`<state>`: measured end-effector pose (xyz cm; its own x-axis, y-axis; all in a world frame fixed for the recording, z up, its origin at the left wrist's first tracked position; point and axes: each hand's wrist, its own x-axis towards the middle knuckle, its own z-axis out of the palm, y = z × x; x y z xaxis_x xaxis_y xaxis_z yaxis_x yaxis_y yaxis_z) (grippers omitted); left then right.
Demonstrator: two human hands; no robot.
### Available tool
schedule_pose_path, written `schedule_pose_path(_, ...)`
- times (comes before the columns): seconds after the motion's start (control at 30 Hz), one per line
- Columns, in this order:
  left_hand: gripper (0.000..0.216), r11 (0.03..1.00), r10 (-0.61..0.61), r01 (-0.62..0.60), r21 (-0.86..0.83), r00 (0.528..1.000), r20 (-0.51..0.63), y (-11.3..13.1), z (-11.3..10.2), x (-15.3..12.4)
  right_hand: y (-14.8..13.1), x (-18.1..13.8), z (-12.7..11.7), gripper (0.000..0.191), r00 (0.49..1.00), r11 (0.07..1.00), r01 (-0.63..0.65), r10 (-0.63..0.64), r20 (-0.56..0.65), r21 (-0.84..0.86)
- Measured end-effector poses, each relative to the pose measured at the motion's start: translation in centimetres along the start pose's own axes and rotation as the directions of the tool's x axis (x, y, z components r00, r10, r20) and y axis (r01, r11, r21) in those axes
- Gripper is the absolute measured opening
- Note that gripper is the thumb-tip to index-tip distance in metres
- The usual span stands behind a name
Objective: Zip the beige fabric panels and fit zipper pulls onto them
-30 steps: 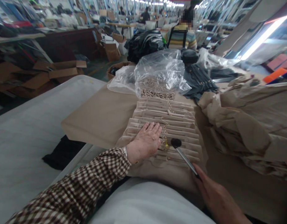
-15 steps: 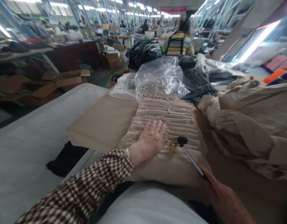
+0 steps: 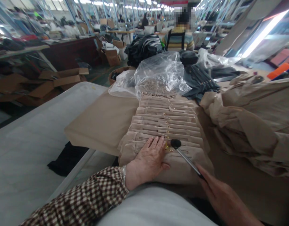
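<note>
My left hand (image 3: 148, 160) lies flat on a row of overlapping beige fabric pieces (image 3: 184, 130), fingers stretched out and pointing away from me. Each piece has a stitched zip-like slot, and small gold metal parts run down the middle of the row. In my right hand (image 3: 221, 191) is the dark grip of a mallet (image 3: 188, 161) with a silver shaft. Its round black head, with a yellow, see-through-looking face, is over the gold parts just right of my left fingertips. Whether the face touches the fabric, I cannot tell.
Clear plastic bags (image 3: 158, 73) lie beyond the row. Beige cloth (image 3: 250, 122) is heaped at the right, and a flat beige panel (image 3: 99, 121) lies at the left. Dark bundles (image 3: 144, 47) and open cardboard boxes (image 3: 41, 88) stand farther off. A seated person (image 3: 179, 39) faces away.
My left hand has moved toward me along the row, still flat. The mallet and right hand have shifted slightly left, bringing the head nearer my left fingertips. The view has tilted down a little.
</note>
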<state>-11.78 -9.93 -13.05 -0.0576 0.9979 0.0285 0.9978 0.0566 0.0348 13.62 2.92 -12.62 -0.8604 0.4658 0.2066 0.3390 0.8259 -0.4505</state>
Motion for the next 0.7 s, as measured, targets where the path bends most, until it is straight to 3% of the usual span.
schedule_pose_path(0.1, 0.085, 1.000, 0.002, -0.002, 0.004, 1.000, -0.004, 0.1, 0.1, -0.1, 0.1, -0.3, -0.6, 0.039, 0.998, 1.000, -0.025, 0.025, 0.061, -0.003)
schedule_pose_path(0.27, 0.080, 1.000, 0.024, -0.024, 0.014, 1.000, -0.007, 0.1, 0.0, -0.2, -0.2, -2.4, -1.6, 0.049, 1.000, 1.000, -0.016, 0.015, -0.021, -0.021)
schedule_pose_path(0.43, 0.081, 1.000, 0.020, -0.020, 0.008, 1.000, -0.003, -0.1, 0.2, -0.2, 0.5, -3.5, -0.5, 0.043, 0.989, 0.998, -0.063, 0.067, 0.132, -0.031)
schedule_pose_path(0.57, 0.081, 1.000, 0.030, -0.030, -0.002, 1.000, 0.003, -0.2, 0.1, -0.1, 2.9, -3.1, -1.7, 0.042, 0.996, 0.989, -0.090, 0.088, -0.025, -0.121)
schedule_pose_path(0.7, 0.080, 0.996, 0.025, -0.032, -0.083, 0.996, -0.081, -0.3, -1.1, -0.8, 8.7, -3.6, -3.6, 0.046, 0.973, 0.929, -0.146, 0.073, -0.218, -0.340)
